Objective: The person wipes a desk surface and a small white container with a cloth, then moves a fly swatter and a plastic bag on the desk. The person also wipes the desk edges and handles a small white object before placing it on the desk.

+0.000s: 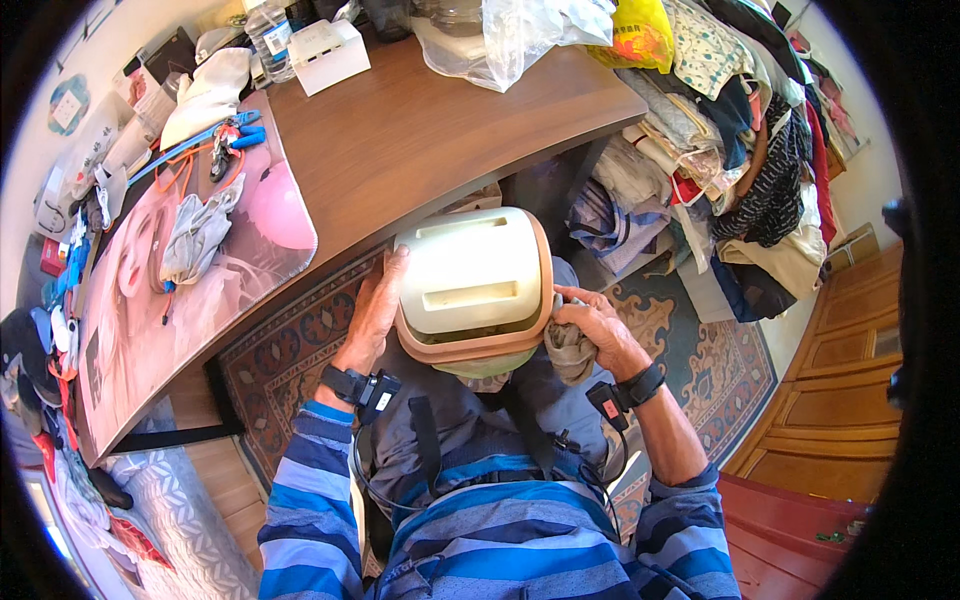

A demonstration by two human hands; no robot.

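Over my lap is a small bin [468, 335] with a tan rim and a rounded cream lid [470, 272]. Two long recessed slots run across the lid, and a dark gap shows along its near edge. My left hand [376, 305] grips the bin's left side, thumb up by the rim and most fingers hidden behind it. A crumpled grey-beige cloth [570, 350] is bunched in my right hand [600, 328], whose fingers press it at the bin's right edge. The bin's lower body is mostly hidden.
Ahead stands a brown desk [430, 120] with a pink picture mat [190, 270], a grey cloth pouch [200, 235], a white box [328, 57] and a clear plastic bag [500, 40]. Piled clothes [730, 150] rise at the right, above a patterned rug [710, 370] and wooden cabinet [840, 370].
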